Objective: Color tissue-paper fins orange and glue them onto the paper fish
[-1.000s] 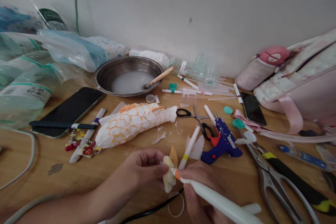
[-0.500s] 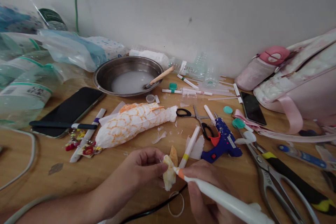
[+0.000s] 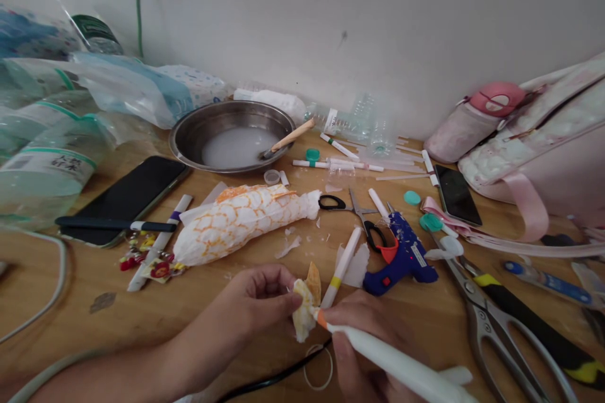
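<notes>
My left hand [image 3: 258,302] pinches a small crumpled piece of white paper [image 3: 305,308] with orange colouring, held just above the wooden table [image 3: 155,302]. My right hand [image 3: 363,340] grips a white marker with an orange tip [image 3: 392,359], and the tip touches the paper piece. Beyond my hands lies a white paper fish shape with an orange scale pattern [image 3: 241,220].
A steel bowl of white paste with a stick [image 3: 231,135] stands at the back. Scissors [image 3: 354,214], a blue glue gun [image 3: 401,255], large shears [image 3: 501,315], markers, two phones [image 3: 127,195] [image 3: 456,186], plastic bottles and pink bags [image 3: 534,138] crowd the table.
The marker tip has shifted slightly along the paper piece; my hands stay in nearly the same place. The view has drifted a little.
</notes>
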Demonstrator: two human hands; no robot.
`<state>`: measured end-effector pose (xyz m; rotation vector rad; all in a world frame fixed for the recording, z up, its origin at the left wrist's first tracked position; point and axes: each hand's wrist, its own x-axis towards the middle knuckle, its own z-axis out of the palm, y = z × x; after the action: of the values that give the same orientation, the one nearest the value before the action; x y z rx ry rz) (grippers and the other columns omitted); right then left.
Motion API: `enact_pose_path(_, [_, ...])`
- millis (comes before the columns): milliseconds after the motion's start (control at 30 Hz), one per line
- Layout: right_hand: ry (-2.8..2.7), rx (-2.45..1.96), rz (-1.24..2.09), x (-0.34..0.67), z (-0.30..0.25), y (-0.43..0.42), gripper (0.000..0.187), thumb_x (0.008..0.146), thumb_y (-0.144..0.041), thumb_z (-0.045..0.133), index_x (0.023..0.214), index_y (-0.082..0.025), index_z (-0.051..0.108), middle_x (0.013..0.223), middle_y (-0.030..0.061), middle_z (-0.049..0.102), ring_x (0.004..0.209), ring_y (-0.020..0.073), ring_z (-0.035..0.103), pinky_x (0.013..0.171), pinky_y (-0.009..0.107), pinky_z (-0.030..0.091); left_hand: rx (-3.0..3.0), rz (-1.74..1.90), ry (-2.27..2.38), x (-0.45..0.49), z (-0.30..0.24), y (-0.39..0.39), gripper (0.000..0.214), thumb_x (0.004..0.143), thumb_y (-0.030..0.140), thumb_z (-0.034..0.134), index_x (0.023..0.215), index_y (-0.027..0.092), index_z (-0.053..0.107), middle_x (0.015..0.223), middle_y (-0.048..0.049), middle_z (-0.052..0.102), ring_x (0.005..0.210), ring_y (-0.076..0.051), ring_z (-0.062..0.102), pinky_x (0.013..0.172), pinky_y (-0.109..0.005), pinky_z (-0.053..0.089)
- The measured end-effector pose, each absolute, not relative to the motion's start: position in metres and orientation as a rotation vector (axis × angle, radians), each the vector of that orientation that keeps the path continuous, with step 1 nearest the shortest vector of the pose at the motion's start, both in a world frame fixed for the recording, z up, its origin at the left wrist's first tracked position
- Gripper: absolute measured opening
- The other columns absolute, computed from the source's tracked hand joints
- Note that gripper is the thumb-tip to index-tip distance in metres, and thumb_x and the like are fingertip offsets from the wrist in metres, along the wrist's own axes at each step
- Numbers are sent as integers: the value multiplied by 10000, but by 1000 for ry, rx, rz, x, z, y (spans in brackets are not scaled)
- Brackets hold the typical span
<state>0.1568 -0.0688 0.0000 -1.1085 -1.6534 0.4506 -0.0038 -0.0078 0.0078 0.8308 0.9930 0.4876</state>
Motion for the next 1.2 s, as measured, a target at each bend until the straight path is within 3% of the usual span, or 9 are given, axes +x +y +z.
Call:
enact_pose_path(333, [-1597, -1085, 425, 152, -10, -70, 272, 746, -67, 491, 947, -215, 599, 680, 0, 605, 599, 119, 576, 538, 238, 505, 874, 486, 1019, -1, 6, -6, 250, 612, 387, 721, 595, 196, 560, 552, 65, 559, 534, -101, 451, 551, -238, 334])
enact_pose_path(633, [-1731, -1125, 541, 160, -1, -69, 251, 805, -100, 488, 1021, -209, 559, 787, 16, 626, 733, 127, 597, 672, 254, 518, 965, 447, 1051, -2, 8, -4, 197, 644, 353, 667, 609, 195, 555, 565, 67, 537, 554, -105, 438, 571, -246, 335])
enact_pose_path(867, [-1761, -1125, 538, 160, 0, -68, 294, 797, -76, 494, 1050, -219, 535, 810, 16, 616, 752, 130, 598, 696, 267, 524, 948, 461, 1028, -3, 5, -3, 190, 661, 347, 655, 615, 197, 548, 563, 69, 534, 553, -103, 440, 572, -246, 339])
enact_pose_path(1200, [-1683, -1127, 536, 155, -7, -68, 216, 826, -125, 489, 1013, -209, 556, 815, 16, 612, 757, 121, 590, 695, 244, 510, 895, 488, 1013, 0, 2, -3, 200, 625, 340, 685, 615, 191, 552, 548, 79, 562, 533, -93, 477, 565, -239, 361])
